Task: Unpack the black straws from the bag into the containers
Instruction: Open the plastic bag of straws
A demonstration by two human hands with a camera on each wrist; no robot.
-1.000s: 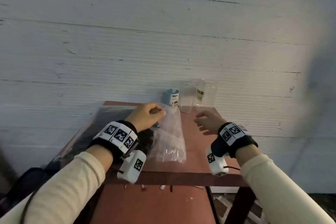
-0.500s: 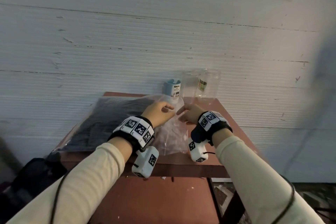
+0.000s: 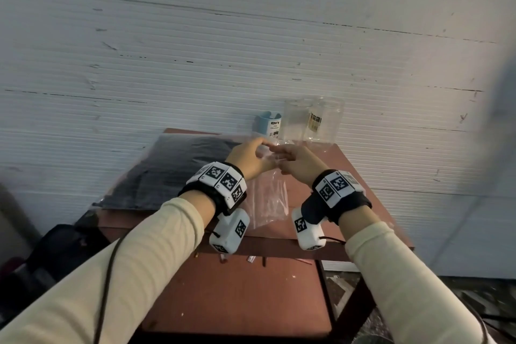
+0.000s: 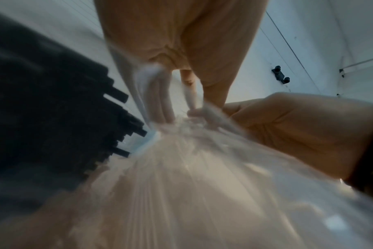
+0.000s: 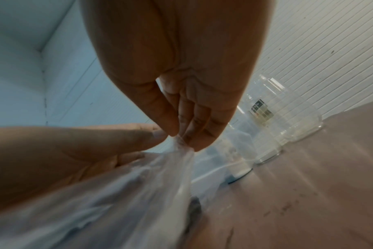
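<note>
A mass of black straws [image 3: 173,170] lies inside a clear plastic bag [image 3: 269,198] on the left half of the red-brown table [image 3: 349,176]. My left hand [image 3: 264,148] and right hand [image 3: 279,152] meet above the table's far middle, and each pinches the bag's gathered empty end. The left wrist view shows the straws' ends [image 4: 117,118] left of the pinched film [image 4: 192,168]. In the right wrist view my right fingertips [image 5: 179,134] nip the film [image 5: 138,193] beside the left hand's thumb [image 5: 155,134]. A blue cup [image 3: 268,126] and two clear jars [image 3: 296,123] [image 3: 326,120] stand just behind.
The table stands against a white ribbed wall [image 3: 251,50]. A lower red-brown shelf [image 3: 237,293] with small bits of litter sits near me. Dark bags [image 3: 55,254] lie on the floor at the left. Bare tabletop shows right of my right wrist.
My right hand moved left from open air to the bag's end and pinched it beside my left hand. Both hands have shifted toward the containers, and the straw-filled part now shows at the left.
</note>
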